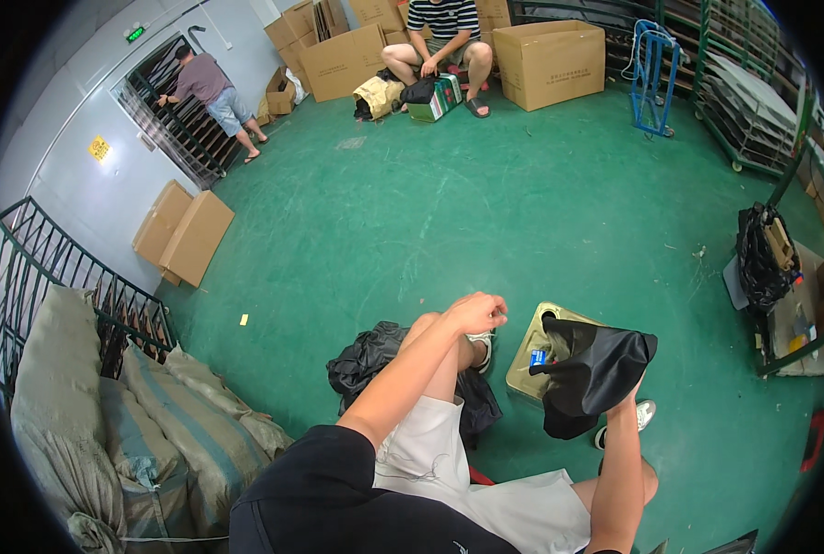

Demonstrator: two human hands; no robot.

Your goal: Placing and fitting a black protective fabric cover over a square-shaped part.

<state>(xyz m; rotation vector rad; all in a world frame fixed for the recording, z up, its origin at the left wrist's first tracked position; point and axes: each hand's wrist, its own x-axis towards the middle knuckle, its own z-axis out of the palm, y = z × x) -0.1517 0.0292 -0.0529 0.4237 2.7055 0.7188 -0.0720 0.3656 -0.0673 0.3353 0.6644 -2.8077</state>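
Passage for the left hand (pixel 478 314) is open forward over the floor (pixel 384 212); the tin (pixel 524 351) and black cloth (pixel 599 374) obstruct its right side

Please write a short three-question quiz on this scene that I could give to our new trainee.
1. Multiple choice: Which hand holds the raised black fabric? A) left B) right C) neither
2. True or false: The woven sacks are piled on the camera wearer's left.
3. Count: How many other people are in view?

Key:
1. B, the right hand.
2. True.
3. Two: a seated person and a standing person.
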